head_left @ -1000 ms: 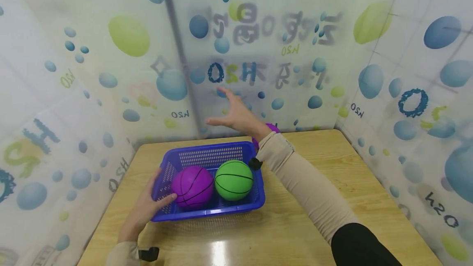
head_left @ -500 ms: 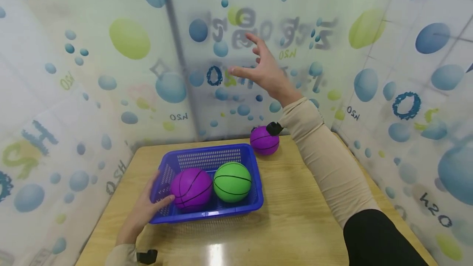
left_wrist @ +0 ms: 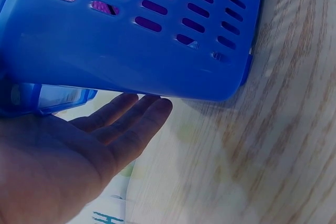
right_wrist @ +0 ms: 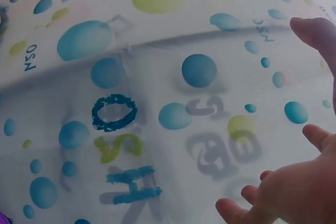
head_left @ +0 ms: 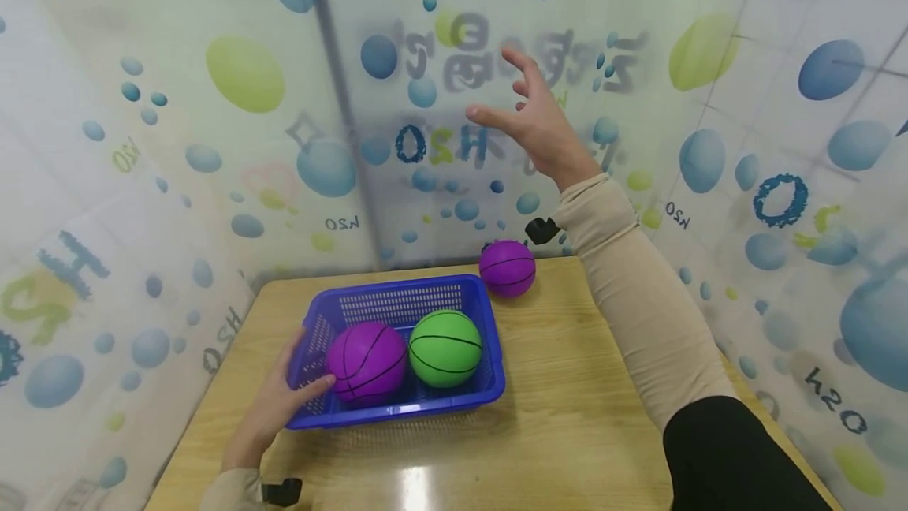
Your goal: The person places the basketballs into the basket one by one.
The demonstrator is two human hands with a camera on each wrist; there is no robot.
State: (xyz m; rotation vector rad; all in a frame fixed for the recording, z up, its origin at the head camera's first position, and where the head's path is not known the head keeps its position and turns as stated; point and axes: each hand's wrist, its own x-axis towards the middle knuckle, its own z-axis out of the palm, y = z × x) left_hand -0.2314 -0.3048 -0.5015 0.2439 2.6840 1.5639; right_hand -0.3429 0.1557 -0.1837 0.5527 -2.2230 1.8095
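A blue plastic basket (head_left: 397, 412) with slotted walls stands on the table. Inside it lie a purple ball (head_left: 366, 363) and, to its right, a green ball (head_left: 445, 348), both with black basketball lines. My left hand (head_left: 273, 397) holds the basket's left end, thumb over the rim. In the left wrist view, that hand's fingers (left_wrist: 139, 129) touch the basket's outer wall (left_wrist: 121, 51). My right hand (head_left: 535, 121) hangs in the air before the back curtain, thumb and fingers spread, holding nothing. Another purple ball (head_left: 507, 268) sits outside, beyond the basket's back right corner.
The wooden table (head_left: 567, 416) reaches back to a curtain (head_left: 319, 235) printed with bubbles and lettering. Similar sheets enclose the left and right sides. A small black device (head_left: 542, 230) is worn at the right wrist, another (head_left: 282, 492) at the left.
My right hand has risen and moved right, away from behind the basket, uncovering the purple ball at the back. The left hand and the basket have stayed in place.
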